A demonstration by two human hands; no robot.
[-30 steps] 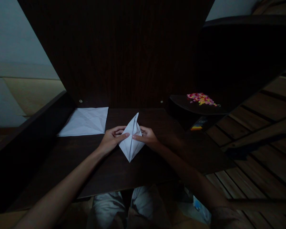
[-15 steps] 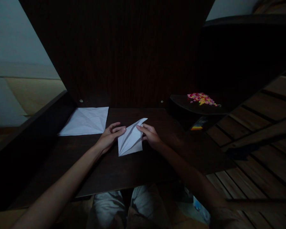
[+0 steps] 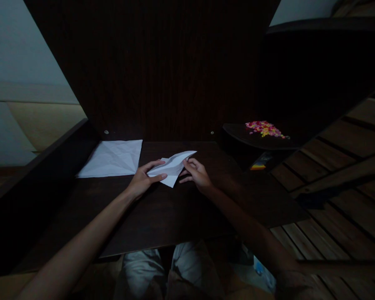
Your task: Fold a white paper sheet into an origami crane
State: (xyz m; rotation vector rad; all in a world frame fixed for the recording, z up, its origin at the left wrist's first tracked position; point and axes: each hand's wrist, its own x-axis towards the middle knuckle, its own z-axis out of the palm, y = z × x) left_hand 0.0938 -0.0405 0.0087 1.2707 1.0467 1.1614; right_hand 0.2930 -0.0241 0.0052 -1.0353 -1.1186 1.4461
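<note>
A folded sheet of white paper [image 3: 172,168] is held between my hands above the dark wooden desk [image 3: 162,225]. One pointed flap of it rises toward the far right, and a corner points down toward me. My left hand [image 3: 145,175] grips the paper's left end, thumb on the near side and fingers on the far side. At the right side, the thumb and index finger of my right hand [image 3: 197,173] pinch the paper near the raised point, the other fingers curling beneath.
To the left lie creased white sheets [image 3: 114,159], seemingly stacked. A low curved shelf [image 3: 234,135] on the right bears a pile of small pink, red and yellow pieces [image 3: 265,128]. A dark side board [image 3: 43,166] borders the desk's left, and a tall panel [image 3: 175,71] its back.
The folded paper has turned, its lower left point swinging up and left into my left hand. My left thumb has moved down across it, while my right hand stays at the raised tip.
</note>
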